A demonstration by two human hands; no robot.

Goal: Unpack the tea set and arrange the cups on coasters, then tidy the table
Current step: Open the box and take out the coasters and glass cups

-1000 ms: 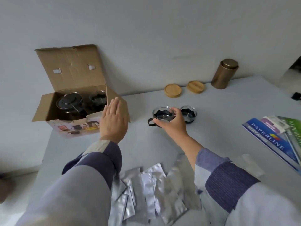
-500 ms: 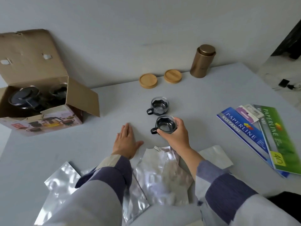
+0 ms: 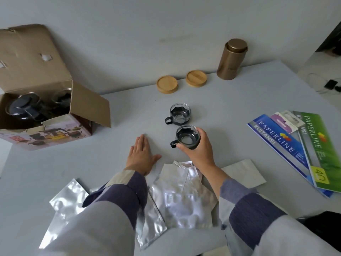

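Note:
My right hand (image 3: 198, 154) grips a small glass cup (image 3: 186, 136) with a black holder and handle at the middle of the grey table (image 3: 92, 163). A second cup of the same kind (image 3: 179, 114) stands just behind it. My left hand (image 3: 141, 154) rests flat on the table, fingers straight, to the left of the held cup. Two round wooden coasters (image 3: 167, 84) (image 3: 196, 78) lie at the back by the wall. The open cardboard box (image 3: 42, 108) at the left holds a dark teapot (image 3: 24, 109) and another cup (image 3: 61, 97).
A bronze canister (image 3: 231, 59) stands at the back right beside the coasters. Several silver foil pouches (image 3: 180, 191) lie under my forearms at the front. Blue and green Paperline booklets (image 3: 295, 145) lie at the right, near the table's edge.
My right hand has carried the cup from beside the other cup toward me. My left hand came away from the box and dropped flat onto the table. The view shifted right.

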